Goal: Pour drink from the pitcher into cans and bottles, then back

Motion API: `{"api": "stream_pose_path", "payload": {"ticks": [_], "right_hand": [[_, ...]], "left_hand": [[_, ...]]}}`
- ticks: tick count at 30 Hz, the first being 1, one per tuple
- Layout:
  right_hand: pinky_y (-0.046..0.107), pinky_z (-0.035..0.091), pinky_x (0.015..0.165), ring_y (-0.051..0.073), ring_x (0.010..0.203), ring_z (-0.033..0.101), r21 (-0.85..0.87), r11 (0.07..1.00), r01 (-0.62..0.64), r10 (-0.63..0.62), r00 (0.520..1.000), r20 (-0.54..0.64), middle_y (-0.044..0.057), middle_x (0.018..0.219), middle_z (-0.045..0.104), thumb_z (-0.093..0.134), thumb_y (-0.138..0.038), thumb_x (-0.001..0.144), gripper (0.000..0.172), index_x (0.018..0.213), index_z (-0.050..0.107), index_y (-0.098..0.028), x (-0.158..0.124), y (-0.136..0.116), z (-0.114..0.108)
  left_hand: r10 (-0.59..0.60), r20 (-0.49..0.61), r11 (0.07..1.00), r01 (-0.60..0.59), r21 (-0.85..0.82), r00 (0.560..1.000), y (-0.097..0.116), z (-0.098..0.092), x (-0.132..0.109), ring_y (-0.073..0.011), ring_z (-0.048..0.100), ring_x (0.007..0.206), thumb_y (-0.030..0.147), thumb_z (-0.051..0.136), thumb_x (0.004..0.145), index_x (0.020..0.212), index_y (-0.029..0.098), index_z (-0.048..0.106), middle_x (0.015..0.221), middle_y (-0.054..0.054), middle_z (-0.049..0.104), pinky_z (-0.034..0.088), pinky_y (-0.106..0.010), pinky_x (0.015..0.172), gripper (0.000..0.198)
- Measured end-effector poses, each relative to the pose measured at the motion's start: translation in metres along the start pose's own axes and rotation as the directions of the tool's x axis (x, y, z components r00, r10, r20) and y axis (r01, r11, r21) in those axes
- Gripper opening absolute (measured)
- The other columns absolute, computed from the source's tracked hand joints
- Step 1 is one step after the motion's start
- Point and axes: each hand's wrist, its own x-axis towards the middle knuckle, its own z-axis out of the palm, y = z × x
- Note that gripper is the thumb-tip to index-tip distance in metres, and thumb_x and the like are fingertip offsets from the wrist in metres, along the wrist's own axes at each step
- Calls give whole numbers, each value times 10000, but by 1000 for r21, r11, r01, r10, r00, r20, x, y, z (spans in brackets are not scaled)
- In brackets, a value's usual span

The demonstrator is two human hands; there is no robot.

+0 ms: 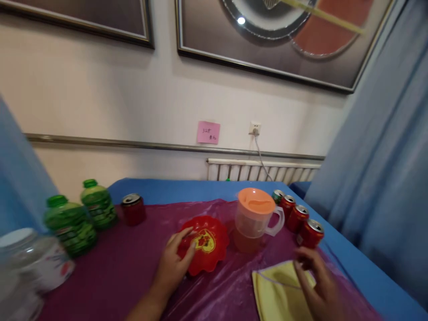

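Observation:
My left hand (174,263) grips the near-left rim of a red scalloped plastic plate (207,243) with a yellow design, lying on the purple plastic sheet (127,267). My right hand (316,283) hovers with curled fingers over a folded yellow cloth (277,290) at the table's front right, close to the nearest red can (310,234); whether it pinches the cloth is unclear. A clear pitcher with an orange lid (256,218) and some amber liquid stands just right of the plate.
Several red cans (296,216) line the right edge of the blue table (187,189). One more red can (133,208) and two green bottles (83,216) stand at the left, with a clear jar (33,263) at the front left. Blue curtains hang at both sides.

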Motion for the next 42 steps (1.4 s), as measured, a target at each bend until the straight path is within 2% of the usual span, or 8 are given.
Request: {"api": "stream_pose_path", "payload": {"ticks": [2, 4, 7, 10, 22, 32, 37, 42], "right_hand": [[327, 584, 742, 234, 929, 712, 102, 960, 262, -275, 952, 136, 78, 1090, 732, 509, -394, 968, 271, 1193, 604, -279, -27, -39, 39], [301, 588, 704, 222, 879, 730, 261, 826, 499, -556, 795, 243, 42, 1028, 766, 504, -490, 967, 291, 1155, 632, -308, -54, -79, 89], [276, 571, 685, 201, 862, 733, 292, 765, 574, -644, 672, 366, -22, 1036, 781, 597, -459, 949, 177, 1037, 670, -324, -86, -132, 158], [278, 569, 722, 199, 942, 720, 358, 661, 660, -739, 488, 465, -46, 1125, 764, 588, -440, 964, 187, 1070, 673, -311, -98, -162, 193], [484, 450, 1070, 301, 1322, 525, 437, 789, 432, -586, 316, 746, 49, 1465, 566, 590, -436, 943, 477, 1388, 536, -272, -71, -180, 145], [565, 467, 1025, 368, 1260, 568, 528, 795, 298, -605, 449, 658, 107, 1425, 598, 714, -588, 795, 629, 1317, 610, -253, -77, -179, 142], [563, 476, 1018, 366, 1254, 571, 511, 798, 318, -601, 471, 646, 116, 1429, 592, 765, -542, 763, 665, 1335, 584, -255, -86, -177, 149], [512, 565, 893, 362, 1141, 641, 500, 782, 371, -622, 504, 600, 132, 1369, 631, 766, -431, 774, 553, 1277, 618, -253, -80, -176, 150]], "left_hand": [[11, -22, 1000, -12, -29, 1000, 3, 0, -4, -246, 706, 1043, 364, 602, 849, 1185, 243, 653, 1092, -71, 751, 549, -418, 972, 361], [6, -43, 998, -9, -61, 999, 5, 0, -7, -239, 706, 1035, 342, 602, 856, 1187, 242, 651, 1085, -72, 748, 537, -418, 981, 349], [-56, -79, 989, 44, -142, 995, 7, -1, -8, -234, 702, 1036, 314, 623, 836, 1165, 243, 665, 1073, -67, 751, 508, -423, 1011, 339], [-233, -127, 917, 174, -359, 964, 13, -4, -3, -239, 702, 1026, 293, 709, 739, 1071, 226, 702, 1030, -65, 766, 481, -422, 1034, 339], [-611, -153, 609, 338, -717, 776, 33, -35, 28, -166, 718, 899, 253, 759, 656, 991, 170, 687, 1030, -94, 780, 524, -253, 764, 353], [-694, -119, 524, 384, -760, 710, 50, -73, 41, -133, 732, 817, 175, 697, 739, 961, 166, 704, 1055, -100, 779, 555, -234, 723, 222], [-683, -159, 621, 452, -640, 713, 37, -82, 23, -172, 738, 886, 243, 738, 702, 1011, 161, 712, 1128, -128, 764, 554, -255, 727, 321], [-620, -327, 776, 492, -395, 714, 2, -92, 28, -260, 694, 1096, 229, 754, 645, 1046, 151, 670, 1197, -150, 730, 530, -383, 943, 418]]}}
